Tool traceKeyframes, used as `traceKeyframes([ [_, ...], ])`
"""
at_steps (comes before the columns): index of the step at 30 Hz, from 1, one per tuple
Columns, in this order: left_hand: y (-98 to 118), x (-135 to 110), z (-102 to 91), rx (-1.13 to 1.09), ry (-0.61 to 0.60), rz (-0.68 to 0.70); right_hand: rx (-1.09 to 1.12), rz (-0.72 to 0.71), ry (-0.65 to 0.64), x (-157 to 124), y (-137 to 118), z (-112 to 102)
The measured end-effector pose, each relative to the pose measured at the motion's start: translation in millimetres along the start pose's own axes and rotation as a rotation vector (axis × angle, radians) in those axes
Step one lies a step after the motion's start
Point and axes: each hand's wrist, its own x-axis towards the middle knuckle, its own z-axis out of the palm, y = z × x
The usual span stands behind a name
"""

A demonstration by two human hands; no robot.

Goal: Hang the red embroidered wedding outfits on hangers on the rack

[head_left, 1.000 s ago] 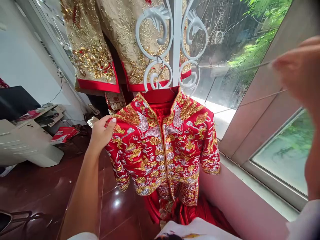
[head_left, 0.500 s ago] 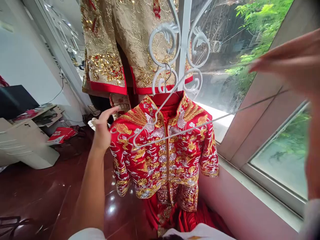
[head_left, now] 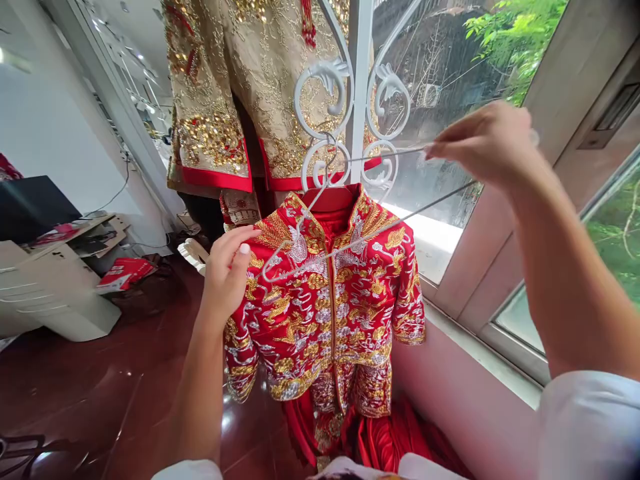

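Note:
A thin wire clothes hanger [head_left: 400,221] slants in front of a red jacket [head_left: 287,320] with gold and silver embroidery. My right hand [head_left: 493,137] pinches the hanger at its upper right, before the window. The hanger's other end crosses the jacket's chest. Beside the jacket's left-hand shoulder is my left hand [head_left: 227,270], fingers stretched and thumb apart; whether it touches the cloth I cannot tell. A separate metal hook [head_left: 331,150] rises above the jacket's collar by the white scrollwork [head_left: 325,70]. Red satin cloth [head_left: 385,443] lies below the jacket.
Behind hang beige garments [head_left: 280,73] with gold sequins and red hems. The window frame [head_left: 505,267] and sill [head_left: 465,333] run along the right. Over on the left stand a white desk [head_left: 65,287], a dark monitor [head_left: 37,207] and a red box [head_left: 125,272].
My right hand has moved left and inward with the hanger, which has shifted slightly left and up. My left hand has come in to the right, closer to the jacket's shoulder.

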Motion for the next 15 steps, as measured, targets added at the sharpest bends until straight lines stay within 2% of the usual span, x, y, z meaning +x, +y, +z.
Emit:
traceKeyframes([
  [2, 0.1, -1.2, -4.5, -0.002, 0.001, -0.034, 0.024, -0.084, 0.02, -10.3, -7.0, 17.1],
  [5, 1.0, -5.2, -4.4, 0.088, -0.02, -0.026, 0.027, -0.168, 0.148, -38.0, -6.1, 42.9],
  [9, 5.5, -13.3, 10.9, 0.302, -0.016, 0.047, 0.008, -0.292, 0.291, -67.3, 7.5, 56.0],
  [13, 13.5, -17.4, 29.0, 0.479, 0.021, 0.051, 0.009, -0.378, 0.261, -61.6, 29.6, 60.4],
  [15, 16.6, -16.5, 30.1, 0.493, 0.035, 0.035, 0.076, -0.373, 0.267, -56.5, 50.0, 72.9],
])
